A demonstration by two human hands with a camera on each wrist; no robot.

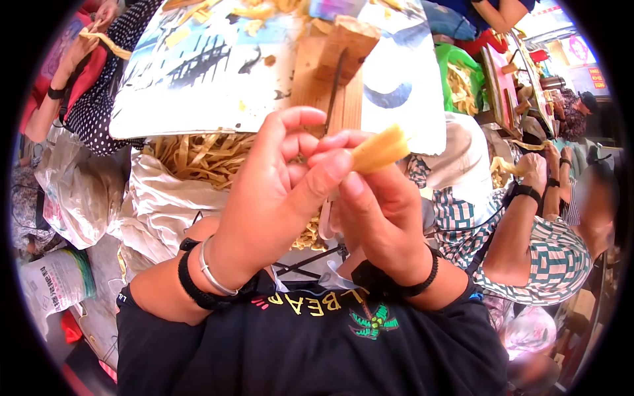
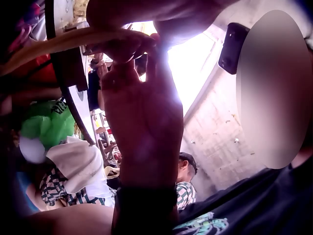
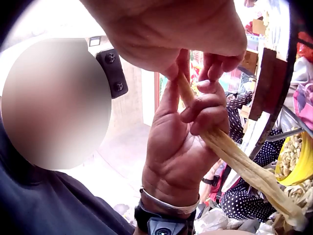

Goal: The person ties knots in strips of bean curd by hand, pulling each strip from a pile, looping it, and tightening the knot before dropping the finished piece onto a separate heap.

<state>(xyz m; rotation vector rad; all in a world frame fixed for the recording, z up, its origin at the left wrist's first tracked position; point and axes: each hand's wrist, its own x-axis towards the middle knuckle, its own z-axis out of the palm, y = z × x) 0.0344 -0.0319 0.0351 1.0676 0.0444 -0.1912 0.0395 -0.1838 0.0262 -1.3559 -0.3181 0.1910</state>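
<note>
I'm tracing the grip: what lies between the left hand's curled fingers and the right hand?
A short stretch of the yellow strip, running from the left hand up to the right hand; the right wrist view shows it.

The left grip (image 1: 272, 181) meets the right grip (image 1: 386, 214), both pinching.

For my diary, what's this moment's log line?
left hand: holds yellow strip | right hand: holds same strip | wooden block: beyond hands

The creased, pale-yellow strip (image 3: 249, 169) is held aloft, end flared.
</note>
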